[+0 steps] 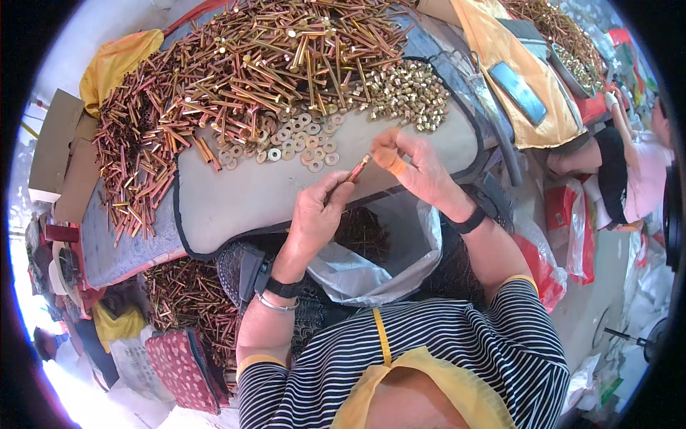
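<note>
Black-and-white-striped cloth shirt (429, 339) behind left hand (319, 208), which pinches slim coppery metal bolt (359, 168); right hand (421, 170) curled alongside, hold unclear; seemingly assembling, next needing alignment.

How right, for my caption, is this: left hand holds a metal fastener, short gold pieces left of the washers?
Wrong side: the head view shows the short gold pieces right of the washers. The left hand does hold a metal fastener.

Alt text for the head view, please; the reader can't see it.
A person's left hand grips a bolt, the right hand close to its tip, above a grey mat. Beyond the hands lie washers, small gold-coloured metal pieces and a large heap of bolts.
</note>
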Tool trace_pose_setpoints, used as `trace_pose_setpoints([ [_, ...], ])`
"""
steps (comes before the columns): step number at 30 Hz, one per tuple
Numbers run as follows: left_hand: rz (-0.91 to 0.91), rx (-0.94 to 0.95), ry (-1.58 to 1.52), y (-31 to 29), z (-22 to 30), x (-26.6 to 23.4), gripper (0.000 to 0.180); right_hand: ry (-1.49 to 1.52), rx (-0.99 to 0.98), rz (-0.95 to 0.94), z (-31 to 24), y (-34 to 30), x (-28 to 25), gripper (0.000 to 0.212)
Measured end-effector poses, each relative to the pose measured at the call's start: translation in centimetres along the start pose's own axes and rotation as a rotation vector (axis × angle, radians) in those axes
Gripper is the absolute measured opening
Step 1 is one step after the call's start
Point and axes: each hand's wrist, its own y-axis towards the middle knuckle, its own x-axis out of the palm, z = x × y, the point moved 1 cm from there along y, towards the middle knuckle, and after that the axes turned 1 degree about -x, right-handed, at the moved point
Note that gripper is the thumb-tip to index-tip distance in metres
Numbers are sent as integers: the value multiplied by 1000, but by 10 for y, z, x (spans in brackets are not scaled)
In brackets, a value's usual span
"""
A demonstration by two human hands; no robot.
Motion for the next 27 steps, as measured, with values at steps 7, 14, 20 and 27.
trace_pose_setpoints([
  [7, 19, 36, -27, -4, -1, 4, 19, -18, 233, -85, 4, 3, 6, 21],
  [14, -20, 61, -94, -1, -6, 8, 21, 180, 76, 10, 12, -4, 7, 14],
  [20, -10, 83, -47, -4, -6, 2, 22, -10, -148, 102, 4, 0, 12, 12],
  [27, -31, 54, -78, -5, -2, 2, 22, -109, -271, 134, -1, 3, 7, 14],
])
